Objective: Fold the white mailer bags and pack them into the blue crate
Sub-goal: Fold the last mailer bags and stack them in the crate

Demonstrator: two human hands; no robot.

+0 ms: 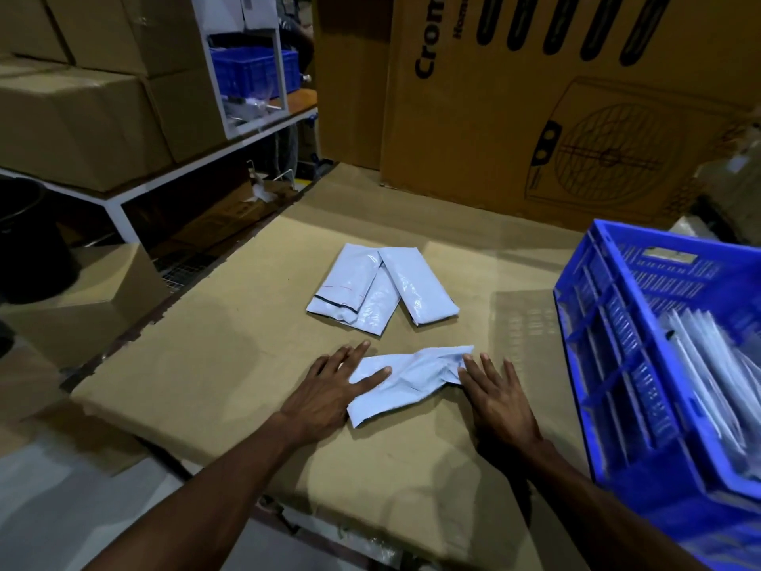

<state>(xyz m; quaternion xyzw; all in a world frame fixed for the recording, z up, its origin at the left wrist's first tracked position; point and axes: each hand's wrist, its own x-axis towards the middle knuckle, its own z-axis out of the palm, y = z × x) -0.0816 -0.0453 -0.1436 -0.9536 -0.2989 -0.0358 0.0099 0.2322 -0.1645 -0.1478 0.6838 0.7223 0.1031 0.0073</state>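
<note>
A crumpled, folded white mailer bag point(407, 383) lies on the cardboard-covered table point(247, 364) close in front of me. My left hand point(333, 389) lies flat with straight fingers pressing its left end. My right hand point(496, 393) lies flat at its right end, fingertips touching the bag's edge. Further back, a small pile of folded white mailer bags point(381, 288) rests on the cardboard. The blue crate point(597, 348) stands at the right, tilted in view, with several white mailer bags point(708, 377) standing inside it.
A large printed cardboard box point(556, 117) stands behind the table. Stacked brown cartons point(82, 109) sit on a white shelf frame at the left, with a second blue crate point(251, 70) further back. A black bin point(29, 236) stands at the far left.
</note>
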